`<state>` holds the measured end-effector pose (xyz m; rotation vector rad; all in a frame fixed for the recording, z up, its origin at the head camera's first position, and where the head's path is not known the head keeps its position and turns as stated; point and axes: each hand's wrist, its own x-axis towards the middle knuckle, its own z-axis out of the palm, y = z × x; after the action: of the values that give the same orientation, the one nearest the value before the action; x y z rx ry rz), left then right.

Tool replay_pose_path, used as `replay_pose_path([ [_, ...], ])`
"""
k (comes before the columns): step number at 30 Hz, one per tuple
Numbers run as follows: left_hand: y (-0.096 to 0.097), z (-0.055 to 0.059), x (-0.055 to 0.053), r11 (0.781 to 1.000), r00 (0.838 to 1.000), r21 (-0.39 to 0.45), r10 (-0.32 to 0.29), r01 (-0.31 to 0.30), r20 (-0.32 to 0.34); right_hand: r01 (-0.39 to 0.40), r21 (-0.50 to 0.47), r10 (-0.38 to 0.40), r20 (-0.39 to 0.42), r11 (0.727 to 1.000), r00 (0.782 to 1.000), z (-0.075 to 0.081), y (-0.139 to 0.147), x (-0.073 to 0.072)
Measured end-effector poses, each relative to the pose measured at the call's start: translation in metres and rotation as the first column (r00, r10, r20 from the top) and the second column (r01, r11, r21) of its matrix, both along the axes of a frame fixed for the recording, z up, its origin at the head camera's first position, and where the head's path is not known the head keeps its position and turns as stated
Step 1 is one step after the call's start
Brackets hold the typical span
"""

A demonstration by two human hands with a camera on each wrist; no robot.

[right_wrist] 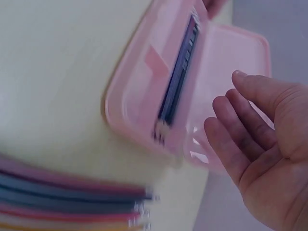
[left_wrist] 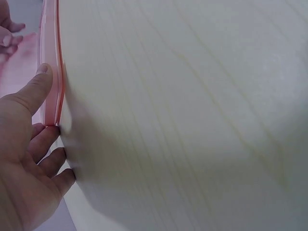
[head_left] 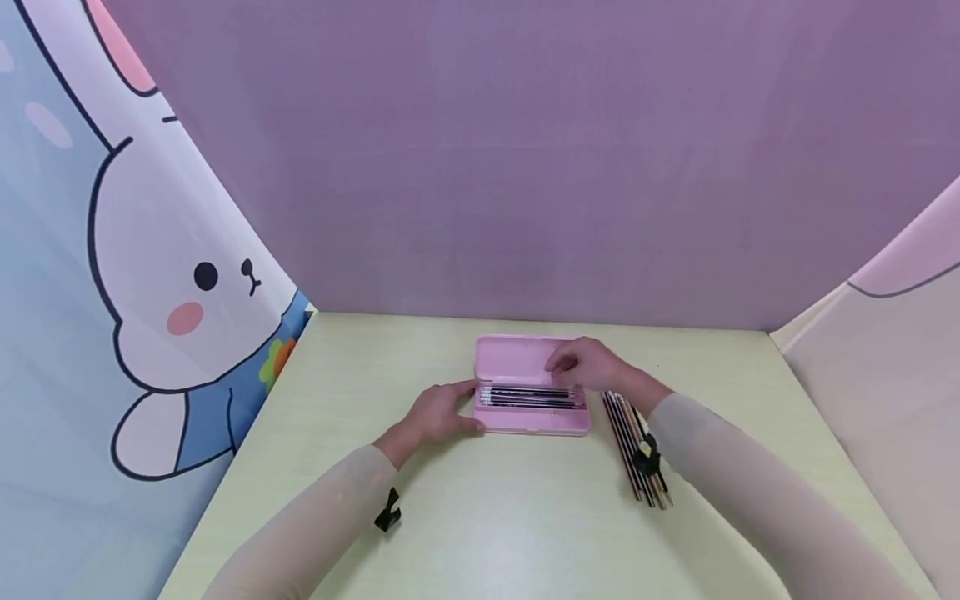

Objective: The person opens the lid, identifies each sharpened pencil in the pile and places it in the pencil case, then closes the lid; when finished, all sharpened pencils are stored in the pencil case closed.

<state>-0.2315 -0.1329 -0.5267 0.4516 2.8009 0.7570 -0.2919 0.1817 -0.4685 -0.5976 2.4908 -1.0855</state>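
A pink pencil case (head_left: 531, 423) lies open on the table, its lid (head_left: 513, 357) folded back on the far side. Several dark pencils (head_left: 528, 397) lie side by side inside, also visible as a dark bundle (right_wrist: 178, 72) in the right wrist view. My left hand (head_left: 441, 412) holds the case at its left end; in the left wrist view the thumb (left_wrist: 41, 82) presses on the pink wall and the fingers bend at the corner. Over the lid's right part hovers my right hand (head_left: 588, 363), fingers loosely bent, nothing between them.
To the right of the case, partly under the right forearm, lies a loose bunch of pencils (head_left: 626, 446), with coloured barrels (right_wrist: 72, 197) in the right wrist view. A purple cloth wall (head_left: 525, 167) rises behind the pale table (head_left: 480, 517); a rabbit-print cloth (head_left: 172, 292) hangs at left.
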Motion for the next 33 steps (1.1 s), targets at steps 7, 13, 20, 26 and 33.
replay_pose_path([
  [7,0.0,0.001,0.001,1.0,1.0,0.002,0.007,-0.007,0.001,0.091,0.005,-0.091,0.033,0.996,0.995,0.011,0.05,0.011],
  [13,-0.002,0.0,0.001,1.0,1.0,0.008,-0.001,0.001,0.003,0.161,-0.006,-0.16,0.081,0.987,0.984,0.0,0.09,0.021],
  [20,-0.002,0.0,0.001,1.0,1.0,0.014,-0.009,0.009,0.0,0.242,-0.043,-0.233,0.153,0.969,0.96,-0.015,0.119,0.034],
  [26,-0.002,0.001,0.001,1.0,1.0,0.015,-0.011,0.011,0.001,0.287,-0.05,-0.272,0.202,0.957,0.941,-0.026,0.126,0.046],
  [33,-0.002,0.002,0.001,1.0,1.0,0.025,-0.014,0.014,-0.004,0.329,-0.049,-0.314,0.2,0.943,0.928,-0.035,0.127,0.053],
])
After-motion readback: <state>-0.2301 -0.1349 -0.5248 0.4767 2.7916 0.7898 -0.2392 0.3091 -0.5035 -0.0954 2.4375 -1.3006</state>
